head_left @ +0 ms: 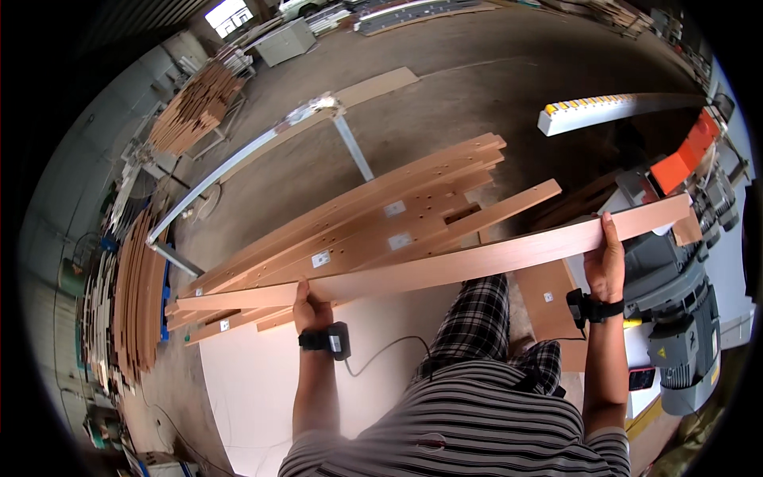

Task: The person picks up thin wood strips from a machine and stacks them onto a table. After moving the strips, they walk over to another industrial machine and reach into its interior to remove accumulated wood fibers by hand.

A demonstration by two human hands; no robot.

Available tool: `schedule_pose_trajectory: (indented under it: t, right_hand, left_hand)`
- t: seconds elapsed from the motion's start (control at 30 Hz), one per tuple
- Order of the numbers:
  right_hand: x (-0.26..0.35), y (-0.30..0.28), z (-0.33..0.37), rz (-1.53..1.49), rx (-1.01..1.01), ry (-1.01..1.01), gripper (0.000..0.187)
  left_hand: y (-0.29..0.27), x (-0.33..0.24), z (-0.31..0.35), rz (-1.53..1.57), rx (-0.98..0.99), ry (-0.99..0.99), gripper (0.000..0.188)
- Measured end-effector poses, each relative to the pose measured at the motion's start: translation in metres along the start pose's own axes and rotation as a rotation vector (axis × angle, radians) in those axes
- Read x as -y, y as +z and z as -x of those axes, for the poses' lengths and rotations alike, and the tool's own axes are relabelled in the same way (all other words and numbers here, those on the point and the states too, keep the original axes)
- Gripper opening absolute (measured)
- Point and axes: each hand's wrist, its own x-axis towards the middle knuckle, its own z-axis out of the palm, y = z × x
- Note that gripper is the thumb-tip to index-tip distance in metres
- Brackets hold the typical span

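A long, narrow wooden board (453, 261) stretches across in front of me, its right end higher in the view than its left. My left hand (311, 308) grips its lower edge left of the middle, thumb up on the near face. Farther right, my right hand (607, 258) holds the same board near its right end, thumb on the face and fingers hidden behind. Beyond the board lies a stack of similar wooden boards (358, 213), several with drilled holes and white labels. The held board's left part overlaps this stack in view; I cannot tell whether they touch.
Grey machinery with a motor (682, 350) and an orange guard (685, 151) stands at my right. A roller conveyor rail (620, 110) runs beyond it. A metal frame (238, 163) stands behind the stack. A pale panel (254, 389) lies below my left arm; more boards (137, 294) are piled far left.
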Motion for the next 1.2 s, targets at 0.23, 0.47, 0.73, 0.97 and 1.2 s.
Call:
schedule_pose_trajectory:
  t: [0.23,0.47,0.73,0.97,1.2]
  right_hand:
    - [-0.008,0.013,0.002,-0.010,0.079,0.072,0.021]
    - [-0.021,0.037,0.017,0.024,0.169,0.155,0.035]
    - [-0.076,0.038,-0.003,-0.073,0.524,0.389,0.038]
    - [-0.106,0.028,-0.008,0.084,0.418,0.539,0.034]
    - [-0.075,-0.065,0.016,0.232,0.153,0.577,0.025]
  left_hand:
    - [0.002,0.002,-0.002,-0.017,-0.083,0.008,0.036]
    - [-0.058,0.000,-0.047,0.221,-0.036,0.015,0.033]
    - [-0.121,0.042,-0.066,-0.565,0.088,-0.015,0.027]
    - [-0.061,0.070,-0.129,-0.108,-0.002,-0.105,0.027]
    - [-0.089,0.092,-0.162,-1.714,-0.218,0.262,0.065]
